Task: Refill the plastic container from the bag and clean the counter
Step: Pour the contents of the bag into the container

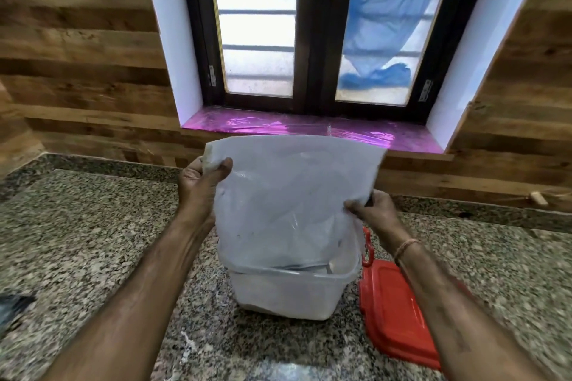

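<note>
Head cam looked down at the counter [93, 241], where the bag [288, 195] hung mouth-down into the plastic container [291, 291] sitting on the granite mid-frame. Left hand [201, 182] had the bag's top corner pinched between thumb and curled fingers, at about 10 o'clock on the bag. Right hand [371, 210] pinched the side edge lower down, roughly 3 o'clock, with the thumb on the near face and the other fingers hidden behind the plastic. So the bag's long axis ran pretty much 12 to 6, with the container at 6 o'clock from both hands and the bag's lower end tucked inside the rim. Left hand was the higher one, right hand nearer the container. Couldn't tell how much was in the bag, though it looked slack and collapsed, so my guess is the pour was nearly done and a shake would finish it. Red lid [393, 303] lay flat at 3 o'clock of the container, just beside it. A whitish smear [188, 346] at 7 o'clock looked like spill for the wipe-down
</note>
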